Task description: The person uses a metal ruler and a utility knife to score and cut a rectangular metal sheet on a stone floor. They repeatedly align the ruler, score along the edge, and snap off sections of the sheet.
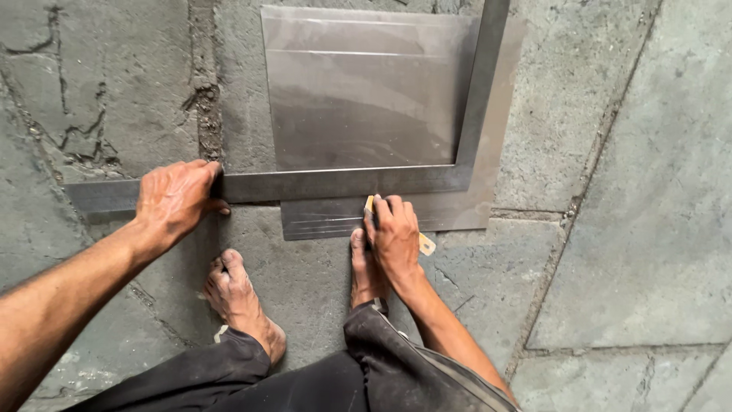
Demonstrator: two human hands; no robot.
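No packages, labels, signs (or screens)

A floor (648,191) of large grey stone slabs carries everything. The slabs are rough and stained, with dark cracks at the far left and wide, gritty joints running between them; one joint slants from far right toward the near middle. A thin, shiny rectangular metal sheet (358,107) lies flat on the floor in the far middle, its near edge reaching just past a slab joint. A dark grey L-shaped steel square (335,183) lies on top of the sheet, its long arm running left out onto the bare stone. Two bare feet (240,294) stand on the near slab, just below the sheet.
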